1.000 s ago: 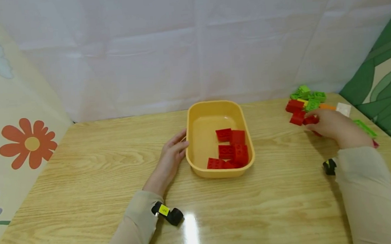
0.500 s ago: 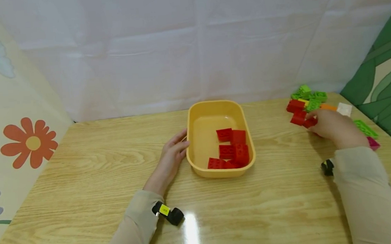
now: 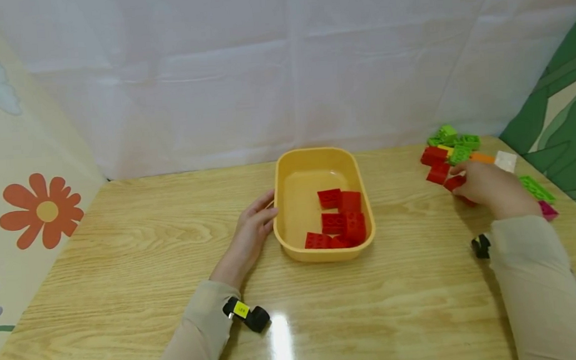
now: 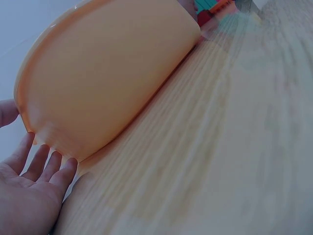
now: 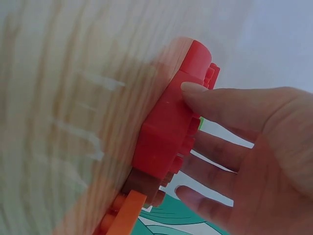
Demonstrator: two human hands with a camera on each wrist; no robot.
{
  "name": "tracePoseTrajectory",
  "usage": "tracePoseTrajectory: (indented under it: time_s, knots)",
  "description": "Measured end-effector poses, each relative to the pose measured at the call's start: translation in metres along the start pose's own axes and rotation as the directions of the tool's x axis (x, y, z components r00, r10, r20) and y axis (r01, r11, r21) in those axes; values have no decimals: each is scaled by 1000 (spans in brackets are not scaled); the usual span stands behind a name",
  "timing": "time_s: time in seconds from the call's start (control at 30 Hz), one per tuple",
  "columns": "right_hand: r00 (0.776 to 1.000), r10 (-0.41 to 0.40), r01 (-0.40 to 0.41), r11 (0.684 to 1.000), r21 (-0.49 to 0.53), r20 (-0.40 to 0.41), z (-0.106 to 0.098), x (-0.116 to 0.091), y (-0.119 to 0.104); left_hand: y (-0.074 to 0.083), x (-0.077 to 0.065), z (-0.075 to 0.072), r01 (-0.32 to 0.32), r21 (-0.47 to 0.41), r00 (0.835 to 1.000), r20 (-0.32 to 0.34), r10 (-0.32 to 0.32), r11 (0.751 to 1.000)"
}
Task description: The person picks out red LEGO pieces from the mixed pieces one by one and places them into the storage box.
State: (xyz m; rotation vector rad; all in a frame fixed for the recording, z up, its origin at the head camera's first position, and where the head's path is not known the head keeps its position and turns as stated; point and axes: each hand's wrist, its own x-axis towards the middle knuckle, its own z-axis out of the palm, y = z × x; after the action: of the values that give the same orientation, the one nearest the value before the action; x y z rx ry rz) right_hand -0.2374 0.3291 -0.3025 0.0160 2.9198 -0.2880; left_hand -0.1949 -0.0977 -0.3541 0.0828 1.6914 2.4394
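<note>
A yellow plastic bin (image 3: 289, 202) stands mid-table with several red building blocks (image 3: 353, 226) gathered toward its near right side. My left hand (image 3: 251, 233) rests against the bin's left wall; in the left wrist view its fingertips touch the outer wall, fingers loosely extended, thumb by the rim. At the pile on the right, my right hand (image 3: 489, 185) pinches a red block (image 3: 455, 183) with thumb and fingers. The right wrist view shows the thumb on the flat face of the red block (image 5: 168, 110), with the other fingers by the studded side, partly hidden.
Around the right hand lie red blocks (image 3: 438, 172), green blocks (image 3: 462, 154), an orange block (image 3: 482, 158), a white block (image 3: 505, 160), a flat green piece (image 3: 537, 189) and a magenta block (image 3: 548, 210). A white cloth (image 3: 212, 96) hangs behind the table.
The red block at my right fingertips has shifted slightly left and nearer, and the right hand has moved a little left with it. The left hand and bin hold their place.
</note>
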Motion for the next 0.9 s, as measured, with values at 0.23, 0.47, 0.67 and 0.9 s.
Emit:
tracePoseTrajectory:
  time_s: [0.23,0.47,0.67,0.9]
  knots:
    - [1000,1,-1,1000,1,7,-2,0,-1,1,0,-1,-1,-3,1000,0,1,1000]
    - [999,-28,28,1000,-6,-30,-8,-2,-4,0,1,-3,-4,-3,1000,-6,4,1000]
    - [995,-39,36,999,-30,-97,-16,-8,-14,-1,2,-4,-21,-3,1000,-4,21,1000]
    - [979,-37,27,998,-53,-199,-22,-17,-30,-1,2,-4,-17,-17,1000,1,17,1000]
